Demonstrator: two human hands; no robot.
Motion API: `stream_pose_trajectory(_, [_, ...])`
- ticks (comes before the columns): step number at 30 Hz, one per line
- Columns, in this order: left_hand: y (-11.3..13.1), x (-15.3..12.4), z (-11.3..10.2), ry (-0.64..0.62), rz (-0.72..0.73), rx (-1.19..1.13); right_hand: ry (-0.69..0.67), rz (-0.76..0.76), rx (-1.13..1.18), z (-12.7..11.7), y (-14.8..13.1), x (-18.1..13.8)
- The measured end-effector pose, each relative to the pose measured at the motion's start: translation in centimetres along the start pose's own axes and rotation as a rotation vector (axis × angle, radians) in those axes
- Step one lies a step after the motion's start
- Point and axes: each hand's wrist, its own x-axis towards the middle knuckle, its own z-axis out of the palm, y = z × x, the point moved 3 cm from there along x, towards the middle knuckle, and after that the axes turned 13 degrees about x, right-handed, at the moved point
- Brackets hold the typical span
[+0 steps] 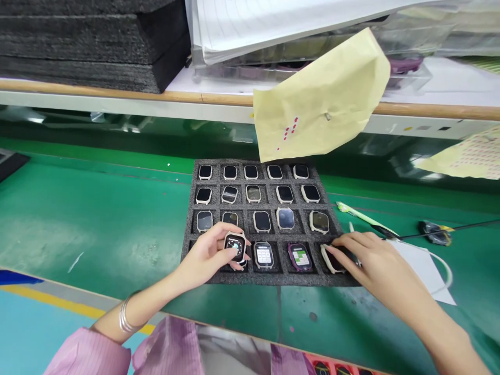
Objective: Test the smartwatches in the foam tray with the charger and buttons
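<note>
My left hand (219,250) grips a smartwatch (235,245) without a strap, its screen lit with a clock face, above the front row of a dark foam tray (279,280). At the tray's front right corner, my right hand (369,255) has its fingers on a pale-framed watch (332,260) that sits in its slot; the hand covers part of it. Between the hands lie a watch with a white lit screen (264,255) and a purple watch (300,257) showing green and white. Several more strapless watches fill the rows behind, mostly with dark screens.
Yellow paper (320,99) hangs from the shelf edge (219,99) over the tray's back. Black foam blocks (78,47) are stacked on the shelf. Right of the tray lie a green pen (363,217), white paper (422,271), a white cable and a small dark object (435,233).
</note>
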Motion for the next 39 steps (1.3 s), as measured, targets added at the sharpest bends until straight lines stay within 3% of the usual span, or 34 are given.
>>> stream_pose_trajectory(3, [-0.2, -0.5, -0.3, 0.015, 0.015, 0.047, 0.03, 0.072, 0.002, 0.8, 0.3, -0.9])
stream_pose_trajectory(8, [-0.5, -0.7, -1.0, 0.072, 0.012, 0.105, 0.203, 0.213, 0.154, 1.3, -0.3, -1.7])
stream_pose_trajectory(13, [0.8, -0.1, -1.0, 0.107, -0.001, 0.13, 0.194, 0.045, 0.569, -0.4, -2.7, 0.0])
stream_pose_trajectory(15, [1.6, 0.3, -0.7, 0.121, -0.003, 0.122, 0.155, 0.034, 0.806, -0.7, -3.8, 1.3])
stream_pose_trajectory(17, [2.3, 0.7, -0.1, 0.127, 0.007, 0.11, 0.121, 0.121, 1.029, -0.4, -4.7, 2.8])
stream_pose_trajectory(21, [3.0, 1.4, 1.1, 0.113, 0.027, 0.082, 0.063, 0.221, 1.234, 1.1, -6.1, 5.4])
stream_pose_trajectory(28, [1.8, 2.0, 0.9, 0.157, -0.008, 0.047, -0.258, 0.282, 1.71, 3.5, -7.5, 5.9])
stream_pose_trajectory(39, [0.7, 2.0, 0.1, 0.148, -0.006, 0.054, -0.406, 0.284, 1.845, 4.4, -7.8, 5.9])
